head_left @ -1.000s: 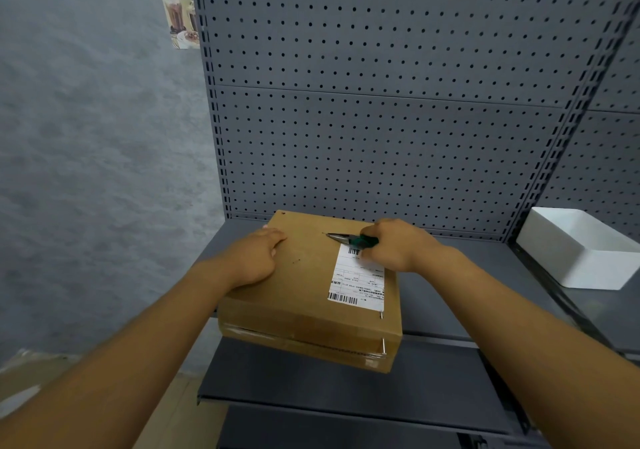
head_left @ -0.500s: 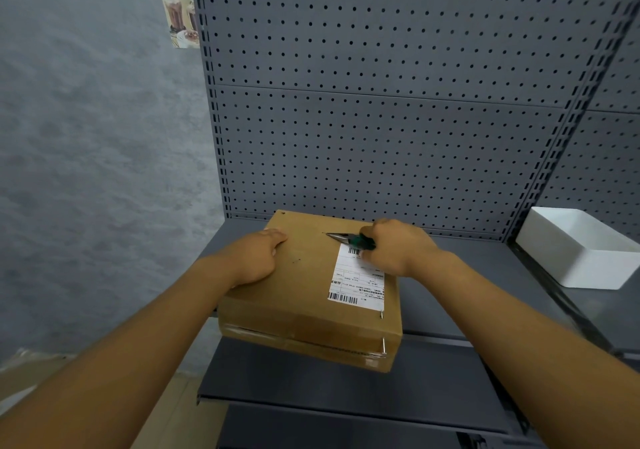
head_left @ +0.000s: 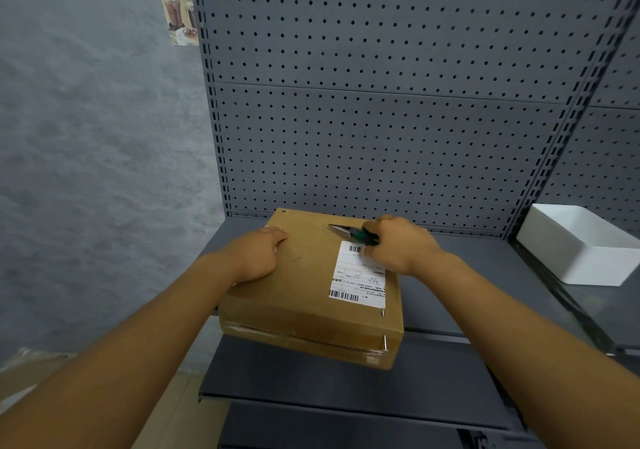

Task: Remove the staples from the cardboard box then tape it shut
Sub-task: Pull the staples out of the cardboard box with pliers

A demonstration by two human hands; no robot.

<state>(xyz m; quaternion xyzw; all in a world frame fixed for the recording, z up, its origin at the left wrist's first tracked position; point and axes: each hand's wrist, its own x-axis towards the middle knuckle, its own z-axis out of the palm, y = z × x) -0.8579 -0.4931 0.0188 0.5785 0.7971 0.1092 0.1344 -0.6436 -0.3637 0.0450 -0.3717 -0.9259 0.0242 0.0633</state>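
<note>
**Staple removal under way, taping not begun**

I see the cardboard box (head_left: 304, 285) lying flat on the grey metal shelf (head_left: 450, 310), its near edge overhanging the shelf front, in front of the pegboard back panel (head_left: 381, 119). My left hand (head_left: 256, 258) rests on the box's top at its left side, fingers laid fairly flat against the cardboard, steadying it rather than gripping. My right hand (head_left: 401, 244) is curled around the green handles of a pair of needle-nose pliers (head_left: 349, 232), whose closed-looking tips point left across the top face near the far edge, just above the shipping label (head_left: 358, 275).

As for progress, I judge this the early part. At least two staples (head_left: 384, 342) remain visible at the near right corner, one on the top face beside the label and one on the front face. I cannot tell whether the plier tips are on a staple; it is too small to see. No tape or tape dispenser is in view, so sealing is all left to do. A white bin (head_left: 581, 244) sits well apart on the right.
</note>
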